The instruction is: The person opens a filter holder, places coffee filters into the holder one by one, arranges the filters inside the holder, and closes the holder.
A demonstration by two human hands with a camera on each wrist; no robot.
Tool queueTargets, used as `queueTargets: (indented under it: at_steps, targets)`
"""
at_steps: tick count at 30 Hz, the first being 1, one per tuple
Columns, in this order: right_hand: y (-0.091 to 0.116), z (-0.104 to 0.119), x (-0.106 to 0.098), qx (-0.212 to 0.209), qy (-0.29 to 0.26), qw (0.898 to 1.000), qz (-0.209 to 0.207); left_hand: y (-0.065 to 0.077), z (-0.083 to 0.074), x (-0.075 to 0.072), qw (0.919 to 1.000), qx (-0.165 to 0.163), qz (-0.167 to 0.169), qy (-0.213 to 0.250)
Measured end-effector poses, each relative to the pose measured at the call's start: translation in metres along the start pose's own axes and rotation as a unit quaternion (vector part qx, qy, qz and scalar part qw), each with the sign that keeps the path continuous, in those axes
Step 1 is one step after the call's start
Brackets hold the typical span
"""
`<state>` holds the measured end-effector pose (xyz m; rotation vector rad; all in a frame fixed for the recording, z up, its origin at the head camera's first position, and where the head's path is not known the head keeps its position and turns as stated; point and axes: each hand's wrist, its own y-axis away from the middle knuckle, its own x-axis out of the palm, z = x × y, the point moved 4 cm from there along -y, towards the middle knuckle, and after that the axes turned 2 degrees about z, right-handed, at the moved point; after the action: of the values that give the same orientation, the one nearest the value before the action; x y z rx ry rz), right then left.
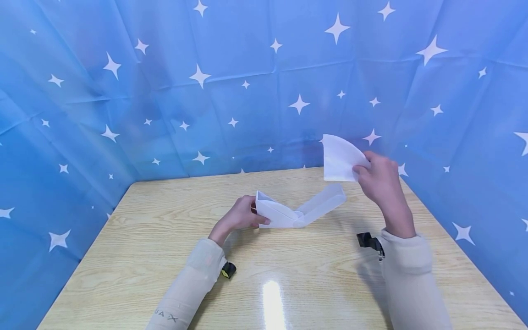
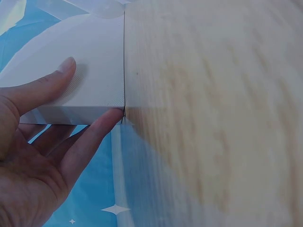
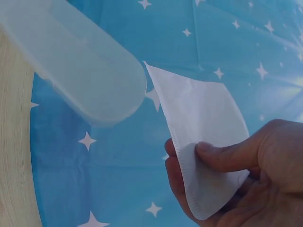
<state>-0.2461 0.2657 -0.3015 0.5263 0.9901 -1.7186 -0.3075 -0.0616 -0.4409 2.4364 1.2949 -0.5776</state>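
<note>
My left hand (image 1: 239,214) grips the near left end of a white, fan-sided box (image 1: 277,216), which stands on the wooden table. In the left wrist view the thumb presses on the box's broad face (image 2: 92,56), with fingers along its edge. A frosted lid (image 1: 323,204) is swung out to the right. Above the table at the right, my right hand (image 1: 381,178) pinches a white paper coffee filter (image 1: 339,160) between thumb and fingers. The filter (image 3: 201,109) has a curved top and a crimped seam, and in the right wrist view stands beside the rounded lid end (image 3: 111,87).
The pale wooden table (image 1: 165,275) runs back to a blue curtain (image 1: 247,55) with white stars, which also hangs along both sides. Black straps (image 1: 370,242) sit at the cuffs of the light sleeves.
</note>
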Motion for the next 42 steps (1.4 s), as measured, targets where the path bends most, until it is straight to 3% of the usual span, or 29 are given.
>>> queueTargets:
  at_steps: [28, 42]
  targets:
    - [0.003, 0.025, 0.027, -0.044, -0.020, 0.999, 0.021, -0.002, 0.001, 0.001, 0.9999, 0.007, -0.004, -0.009]
    - [0.005, 0.037, 0.049, -0.080, -0.005, 0.996, 0.027, -0.002, 0.002, 0.000, 1.0000, 0.007, -0.002, -0.003]
